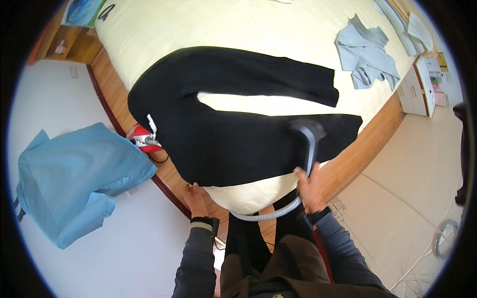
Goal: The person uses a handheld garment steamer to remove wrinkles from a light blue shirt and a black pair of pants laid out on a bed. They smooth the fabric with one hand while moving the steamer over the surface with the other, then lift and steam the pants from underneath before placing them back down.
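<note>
Black trousers [238, 141] lie spread across the cream-covered bed [261, 22], with the two legs pointing right and a gap between them. My right hand [311, 188] is closed around the handle of a garment steamer head [307, 130], which is over the lower part of the nearer leg. From it a grey ribbed hose [268, 216] curves left below the bed's edge. At the trousers' near left edge, my left hand [194, 193] pinches the black cloth between thumb and fingers. A white tag or strap shows at the waist.
A red and silver appliance [143, 138] stands beyond the trousers' waist. A blue shirt [82, 175] hangs at the left, by the white wall. On the bed's far right lies a crumpled light blue garment [367, 56]. A white cabinet [413, 91] stands at the right.
</note>
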Motion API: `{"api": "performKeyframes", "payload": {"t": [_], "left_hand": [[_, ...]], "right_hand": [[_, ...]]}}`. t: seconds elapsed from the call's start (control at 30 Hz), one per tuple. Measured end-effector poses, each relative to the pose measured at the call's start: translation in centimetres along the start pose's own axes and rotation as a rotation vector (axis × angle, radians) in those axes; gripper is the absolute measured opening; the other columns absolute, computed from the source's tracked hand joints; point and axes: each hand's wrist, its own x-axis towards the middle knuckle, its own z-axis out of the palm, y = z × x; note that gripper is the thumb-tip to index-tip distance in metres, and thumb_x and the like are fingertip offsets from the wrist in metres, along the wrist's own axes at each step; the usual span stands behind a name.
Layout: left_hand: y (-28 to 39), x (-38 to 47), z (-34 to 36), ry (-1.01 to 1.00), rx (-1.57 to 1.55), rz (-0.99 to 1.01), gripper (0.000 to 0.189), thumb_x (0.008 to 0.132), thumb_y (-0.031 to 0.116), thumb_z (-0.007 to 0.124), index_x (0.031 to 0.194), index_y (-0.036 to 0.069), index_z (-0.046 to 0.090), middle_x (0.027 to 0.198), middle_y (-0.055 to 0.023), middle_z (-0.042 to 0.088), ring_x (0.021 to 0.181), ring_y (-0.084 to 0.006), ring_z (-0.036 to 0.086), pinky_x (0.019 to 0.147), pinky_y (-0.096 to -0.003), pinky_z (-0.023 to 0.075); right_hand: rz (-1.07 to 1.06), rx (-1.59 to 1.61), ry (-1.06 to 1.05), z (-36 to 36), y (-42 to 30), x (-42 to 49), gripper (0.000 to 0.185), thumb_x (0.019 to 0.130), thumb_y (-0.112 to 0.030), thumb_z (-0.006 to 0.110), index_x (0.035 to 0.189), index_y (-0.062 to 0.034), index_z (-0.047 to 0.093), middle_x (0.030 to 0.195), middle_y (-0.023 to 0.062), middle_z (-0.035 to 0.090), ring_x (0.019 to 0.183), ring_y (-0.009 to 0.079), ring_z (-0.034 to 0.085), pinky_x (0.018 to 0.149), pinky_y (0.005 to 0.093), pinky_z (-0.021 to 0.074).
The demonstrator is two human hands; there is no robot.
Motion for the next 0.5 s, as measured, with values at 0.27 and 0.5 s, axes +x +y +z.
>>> {"api": "performKeyframes", "payload": {"t": [0.27,0.5], "left_hand": [[-4.6,5.8,0.2,-0.127,-0.841,-0.727,0.055,0.107,0.05,0.054,0.132,0.001,0.055,0.124,-0.0122,0.063,0.114,-0.03,0.059,0.106,-0.0522,0.0461],[-0.7,7.9,-1.0,0.032,-1.308,-0.845,0.05,0.1,0.026,0.07,0.14,-0.001,0.056,0.151,-0.0157,0.055,0.14,-0.0321,0.05,0.122,-0.0502,0.0364]], "right_hand": [[-0.09,-0.266,0.065,11.9,-4.6,4.4,0.04,0.097,-0.029,0.068,0.103,-0.0014,0.04,0.077,0.0261,0.067,0.072,0.0417,0.071,0.063,0.0472,0.0546],[-0.318,-0.448,-0.318,14.1,-5.1,-3.7,0.041,0.096,-0.024,0.069,0.114,-0.0012,0.04,0.081,0.026,0.067,0.071,0.0409,0.072,0.062,0.0446,0.0564]]}}
